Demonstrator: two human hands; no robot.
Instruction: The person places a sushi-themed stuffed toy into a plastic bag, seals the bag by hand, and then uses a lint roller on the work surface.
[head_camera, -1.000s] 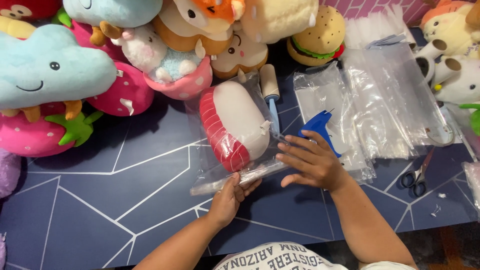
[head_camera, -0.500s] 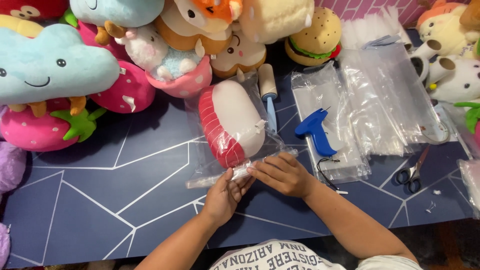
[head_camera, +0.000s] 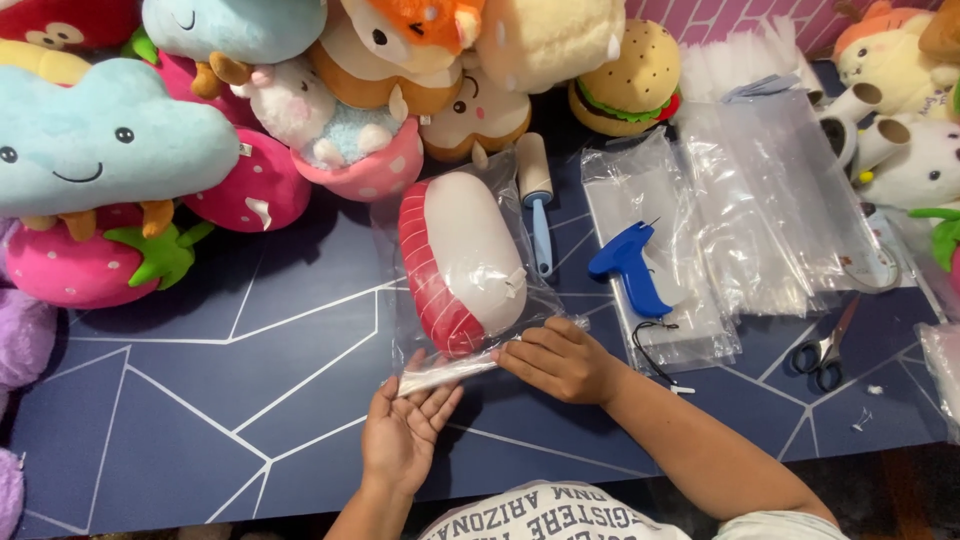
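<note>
Both hands (head_camera: 405, 430) (head_camera: 560, 360) pinch the bagged plush (head_camera: 462, 262) beside the tagging gun (head_camera: 630, 265).

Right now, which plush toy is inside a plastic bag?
The red-and-white plush in the middle, in the clear bag both hands pinch. The other plushies sit bare along the table's edge.

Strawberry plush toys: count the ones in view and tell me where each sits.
2. One strawberry plush lies at the table's left edge under the blue cloud plush; the other strawberry plush sits right of it. More may be hidden in the pile.
</note>
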